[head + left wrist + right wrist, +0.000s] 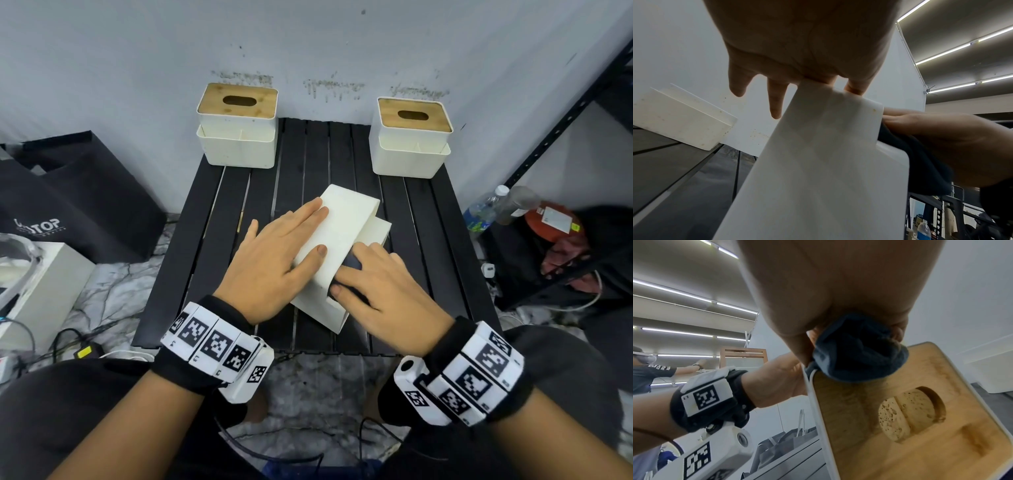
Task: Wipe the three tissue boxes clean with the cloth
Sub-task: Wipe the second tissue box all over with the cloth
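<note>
Two white tissue boxes with wooden lids stand upright at the back of the black slatted table (205,240), one at the left (236,137) and one at the right (411,144). The third box (346,222) lies tipped on its side in the middle. My left hand (274,253) rests flat on its upturned white face (818,162), fingers straight. My right hand (373,284) grips a bunched dark blue cloth (859,353) and presses it against the box's wooden lid (869,434) near the top rim. In the head view only a sliver of the cloth (352,263) shows.
A black bag (78,205) and a white case (41,284) with cables sit on the floor at the left. Bottles (486,209) and a black metal rack (565,137) stand at the right. Another person (645,369) is far off.
</note>
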